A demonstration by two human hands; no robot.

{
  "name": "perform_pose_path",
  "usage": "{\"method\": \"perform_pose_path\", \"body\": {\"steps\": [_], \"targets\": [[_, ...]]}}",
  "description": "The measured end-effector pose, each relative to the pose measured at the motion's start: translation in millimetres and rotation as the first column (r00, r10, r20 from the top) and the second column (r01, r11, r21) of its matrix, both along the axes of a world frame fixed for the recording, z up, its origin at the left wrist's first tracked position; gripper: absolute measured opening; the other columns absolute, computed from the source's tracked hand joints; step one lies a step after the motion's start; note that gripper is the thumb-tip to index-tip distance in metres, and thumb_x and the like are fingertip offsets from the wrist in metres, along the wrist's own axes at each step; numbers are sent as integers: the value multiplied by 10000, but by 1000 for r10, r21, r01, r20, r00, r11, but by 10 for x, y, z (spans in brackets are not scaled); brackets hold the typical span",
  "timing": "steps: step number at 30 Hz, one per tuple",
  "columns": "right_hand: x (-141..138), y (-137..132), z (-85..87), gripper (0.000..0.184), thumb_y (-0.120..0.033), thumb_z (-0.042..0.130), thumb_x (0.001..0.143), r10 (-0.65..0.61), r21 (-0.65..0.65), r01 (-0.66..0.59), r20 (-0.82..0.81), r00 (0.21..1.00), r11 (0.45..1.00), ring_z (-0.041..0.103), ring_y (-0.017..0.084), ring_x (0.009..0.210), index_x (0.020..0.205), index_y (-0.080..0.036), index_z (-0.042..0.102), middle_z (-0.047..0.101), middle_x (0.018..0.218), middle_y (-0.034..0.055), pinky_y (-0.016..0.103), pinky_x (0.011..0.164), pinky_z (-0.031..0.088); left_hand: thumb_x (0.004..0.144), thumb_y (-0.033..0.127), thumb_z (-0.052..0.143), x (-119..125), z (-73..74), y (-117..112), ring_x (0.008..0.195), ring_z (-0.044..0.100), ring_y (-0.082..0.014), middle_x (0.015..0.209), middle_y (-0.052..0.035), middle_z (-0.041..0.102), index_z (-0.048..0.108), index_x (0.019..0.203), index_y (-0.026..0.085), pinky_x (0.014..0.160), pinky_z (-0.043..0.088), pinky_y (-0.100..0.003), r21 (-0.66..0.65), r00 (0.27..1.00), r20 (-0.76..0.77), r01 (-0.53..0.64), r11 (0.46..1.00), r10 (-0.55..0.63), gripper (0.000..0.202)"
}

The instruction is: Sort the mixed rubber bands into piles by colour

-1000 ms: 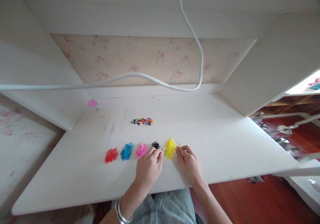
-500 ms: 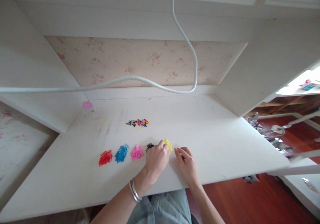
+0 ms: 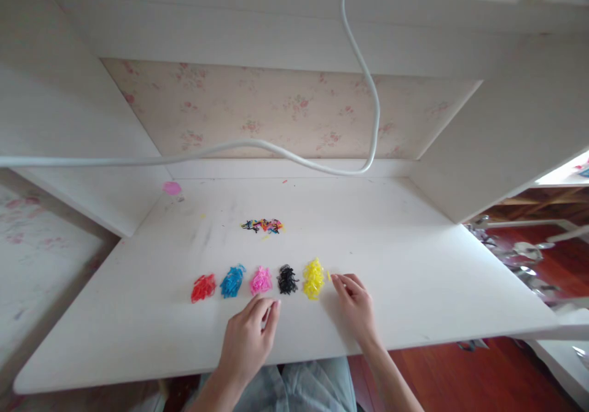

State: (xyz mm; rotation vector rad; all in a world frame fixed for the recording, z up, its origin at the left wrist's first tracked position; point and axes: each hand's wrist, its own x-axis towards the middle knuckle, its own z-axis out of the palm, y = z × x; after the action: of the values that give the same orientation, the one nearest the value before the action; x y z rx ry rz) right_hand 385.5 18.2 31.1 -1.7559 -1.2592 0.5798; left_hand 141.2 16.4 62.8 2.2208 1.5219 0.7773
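My right hand point(image 3: 355, 306) is closed in a pinch at the right end of a row of small rubber-band piles. A yellow rubber band point(image 3: 328, 275) shows at its fingertips, just right of the yellow pile point(image 3: 313, 279). My left hand point(image 3: 250, 336) hovers near the front of the table, its thumb and fingers drawn together; whatever they hold, if anything, is hidden. Beyond it lie the pink pile point(image 3: 261, 281) and black pile point(image 3: 288, 279). Farther left are the blue pile point(image 3: 232, 281) and red pile point(image 3: 203, 288).
A mixed-colour heap of bands point(image 3: 264, 225) lies farther back on the white table point(image 3: 391, 240). A pink-topped object point(image 3: 172, 188) stands in the back left corner. A white cable point(image 3: 257, 144) hangs across the view. Side panels flank the table.
My left hand has moved left and toward me, away from the yellow pile, uncovering the black and yellow piles. My right hand stays beside the yellow pile. The view has shifted slightly.
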Motion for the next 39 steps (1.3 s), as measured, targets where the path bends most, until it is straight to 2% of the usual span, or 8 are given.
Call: {"method": "perform_pose_path", "body": {"steps": [5,10,13,16,21,29,35,39], "targets": [[-132,284,300,449,-538,447,882,75,10,-76,54,996,997,521,120,588,825,-181,713,633,821,56,238,547,403,892,335,468,-519,-244,-125,465,343,-58,499,58,332,353,557,185,494,310,-183,-78,966,113,-225,971,233,384],[-628,763,595,326,-443,446,896,366,-84,-356,272,890,931,563,114,637,936,-254,708,650,872,25,239,651,426,895,353,451,-668,-376,-120,474,328,-58,502,61,272,271,552,191,485,290,-190,-151,930,195,-284,947,310,420],[-967,1066,568,311,-435,459,885,438,-225,-377,412,799,899,598,140,718,890,-263,718,666,866,27,249,671,413,895,346,449,-645,-380,-110,480,337,-57,505,61,288,279,550,187,504,296,-193,-148,936,200,-264,953,291,416],[-1239,1303,452,324,-474,473,869,448,-338,-310,496,744,889,618,186,834,892,-258,714,675,972,46,278,705,417,900,330,441,-633,-366,-105,480,343,-58,502,58,317,301,546,184,507,294,-199,-121,949,179,-240,963,259,407],[-1456,1504,326,312,-423,454,879,459,-419,-244,554,695,875,618,219,899,987,-244,685,644,1096,70,320,754,430,906,310,434,-641,-354,-94,476,371,-58,502,51,367,340,542,182,503,299,-201,-70,962,133,-230,971,238,397],[-1427,1478,312,332,-302,363,920,450,-373,-271,567,690,887,616,196,877,969,-242,685,645,1072,65,303,749,426,907,310,435,-631,-367,-89,483,431,-62,514,38,441,401,551,180,517,321,-202,-36,973,114,-198,980,201,381],[-1027,1128,424,318,-350,416,904,356,-52,-364,367,859,930,595,131,732,875,-249,717,663,834,19,224,705,429,901,303,444,-629,-364,-102,474,415,-60,506,35,438,403,545,175,519,317,-200,-38,976,103,-189,981,192,380],[-560,745,401,363,-465,449,883,175,52,-194,249,952,980,520,112,568,885,-227,724,652,787,23,232,610,432,904,309,440,-622,-372,-98,471,409,-61,508,36,437,402,553,177,514,311,-199,-25,980,77,-181,983,182,377]]}}
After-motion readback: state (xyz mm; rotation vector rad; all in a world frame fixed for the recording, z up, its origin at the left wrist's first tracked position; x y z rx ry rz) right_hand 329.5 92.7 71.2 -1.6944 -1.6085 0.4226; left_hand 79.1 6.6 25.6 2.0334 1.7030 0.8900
